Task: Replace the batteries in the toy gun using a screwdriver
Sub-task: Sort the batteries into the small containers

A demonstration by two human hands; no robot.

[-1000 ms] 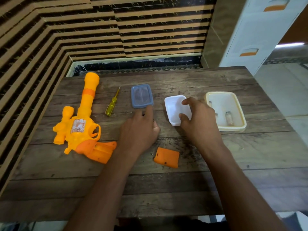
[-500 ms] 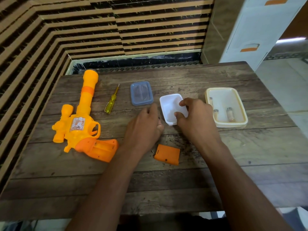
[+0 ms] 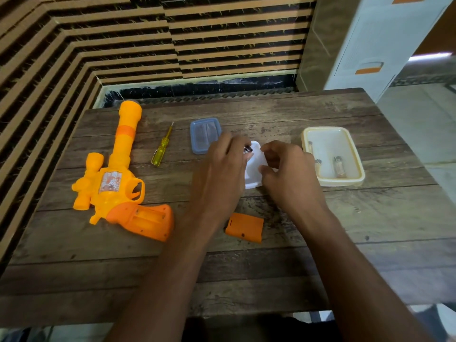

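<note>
Currently, the left hand (image 3: 222, 176) pinches a small dark item (image 3: 248, 149) at its fingertips, above the far-left corner of the white container (image 3: 251, 180). The item is too small to identify. The right hand (image 3: 291, 176) grips the right rim of the white container with thumb and fingers curled.

Positions relative to the white container:
- Toy gun (image 3: 116, 186): well to the left, lying flat, barrel pointing away from the person, with the open battery bay (image 3: 148, 215) facing up.
- Screwdriver (image 3: 161, 148): to the left, between the container and the gun barrel.
- Blue lid (image 3: 204, 134): just beside it, far-left.
- Battery cover (image 3: 244, 227): on the near side, between the forearms.
- Cream tray (image 3: 325, 129): to the right, holding small cylindrical cells (image 3: 339, 166).

Handling notes (estimates):
- The toy gun appears to be hollow moulded plastic, so expect it to be light, rigid and smooth.
- Hold it by the barrel or by the body above the trigger guard, and keep the bay facing up.
- Avoid squeezing the open grip, whose walls are probably thin there.
- The cells look smooth and round and are likely to roll. Pinch each one across its middle.
- Hold the battery cover by its long edges.
</note>
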